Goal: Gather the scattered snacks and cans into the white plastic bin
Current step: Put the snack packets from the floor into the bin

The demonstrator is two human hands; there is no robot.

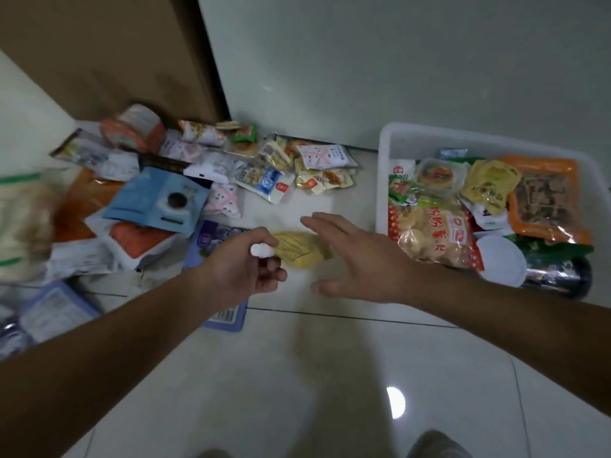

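My left hand pinches the yellow snack pack, my right hand is wide open beside it; next it should go into the white bin, further right.

Red characters mark the snack bag, none clearly legible

Two forearms of one person, both bare from near the elbow down to the wrist, looking long and broad through the wide lens. The left hand and the right hand are bare as well. At the near edge of the floor, the toes of dull grey-brown footwear: the right foot plain, the left foot barely showing. Its kind is too blurred to tell.
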